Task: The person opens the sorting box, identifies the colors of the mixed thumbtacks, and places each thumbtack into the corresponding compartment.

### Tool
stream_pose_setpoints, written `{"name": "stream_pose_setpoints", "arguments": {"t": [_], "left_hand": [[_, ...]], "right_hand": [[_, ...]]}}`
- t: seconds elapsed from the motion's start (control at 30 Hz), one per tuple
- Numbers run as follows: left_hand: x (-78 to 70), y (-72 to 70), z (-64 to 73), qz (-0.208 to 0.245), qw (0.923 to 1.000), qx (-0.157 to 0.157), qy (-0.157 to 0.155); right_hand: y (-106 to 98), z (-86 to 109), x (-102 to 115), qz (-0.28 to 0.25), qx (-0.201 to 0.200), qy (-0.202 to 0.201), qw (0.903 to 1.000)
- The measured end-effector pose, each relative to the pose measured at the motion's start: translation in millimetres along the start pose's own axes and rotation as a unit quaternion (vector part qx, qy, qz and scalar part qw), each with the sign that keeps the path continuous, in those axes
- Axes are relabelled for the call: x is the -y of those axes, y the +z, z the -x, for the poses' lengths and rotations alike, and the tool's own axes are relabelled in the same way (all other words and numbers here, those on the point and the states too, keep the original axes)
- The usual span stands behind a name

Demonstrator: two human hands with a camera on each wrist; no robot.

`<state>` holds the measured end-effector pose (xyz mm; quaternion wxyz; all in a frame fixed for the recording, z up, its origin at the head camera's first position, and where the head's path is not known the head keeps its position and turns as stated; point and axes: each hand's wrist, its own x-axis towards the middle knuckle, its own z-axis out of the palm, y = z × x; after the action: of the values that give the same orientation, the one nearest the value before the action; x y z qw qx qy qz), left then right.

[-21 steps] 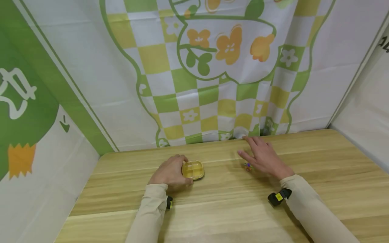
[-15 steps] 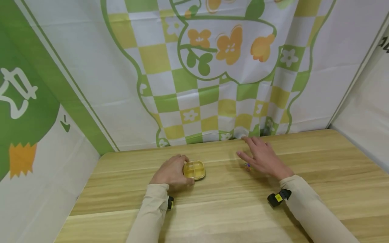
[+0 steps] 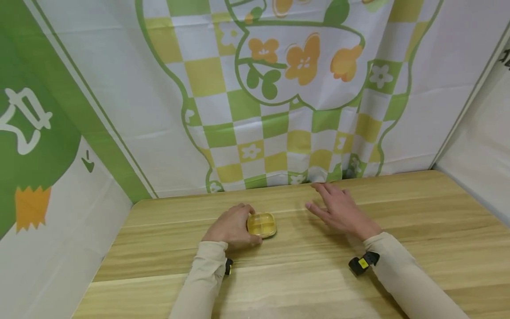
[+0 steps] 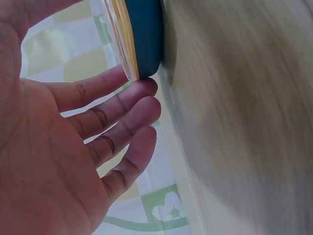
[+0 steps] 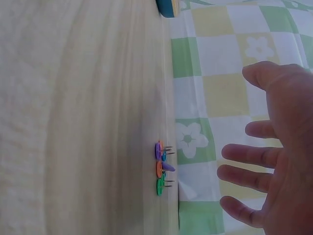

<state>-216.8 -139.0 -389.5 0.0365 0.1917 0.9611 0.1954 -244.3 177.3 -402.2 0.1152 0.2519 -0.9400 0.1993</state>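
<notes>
My left hand [image 3: 232,227] grips a small box [image 3: 261,224] from its left side, thumb at the near edge and fingers at the far edge. Four yellow compartments show from above. In the left wrist view, the box has a dark teal base [image 4: 146,36] close over the wood, with a yellow layer and a clear layer on top. My right hand [image 3: 341,212] hovers with fingers spread and holds nothing. Several colourful thumbtacks [image 5: 159,169], purple, orange, green and blue, lie points up on the table in the right wrist view. In the head view my right hand hides them.
The wooden table [image 3: 295,274] ends at the back against a checked green and yellow curtain [image 3: 275,128]. A white and green cloth panel [image 3: 52,133] stands along the left, and a white panel [image 3: 482,141] along the right.
My left hand has moved a little to the right with the box. My right hand has shifted slightly left, and the thumbtacks seen beneath it earlier are now covered in the head view.
</notes>
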Motion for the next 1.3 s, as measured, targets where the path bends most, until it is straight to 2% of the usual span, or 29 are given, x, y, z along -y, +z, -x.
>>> {"name": "stream_pose_setpoints", "arguments": {"t": [0.33, 0.57, 0.93, 1.3], "left_hand": [[-9.0, 4.0, -1.5, 0.014, 0.9995, 0.021, 0.017], [-12.9, 5.5, -2.5, 0.018, 0.9991, 0.033, 0.021], [-17.8, 10.0, -6.1, 0.018, 0.9979, 0.038, 0.048], [-24.3, 14.4, -7.2, 0.012, 0.9969, 0.045, 0.063]], "right_hand": [[4.4, 0.6, 6.3, 0.013, 0.004, -0.022, 0.9997], [4.6, 1.4, 11.3, 0.019, 0.014, -0.017, 0.9996], [3.9, 2.2, 16.6, 0.023, 0.018, -0.032, 0.9991], [4.1, 2.8, 22.2, 0.026, 0.023, -0.046, 0.9984]]}}
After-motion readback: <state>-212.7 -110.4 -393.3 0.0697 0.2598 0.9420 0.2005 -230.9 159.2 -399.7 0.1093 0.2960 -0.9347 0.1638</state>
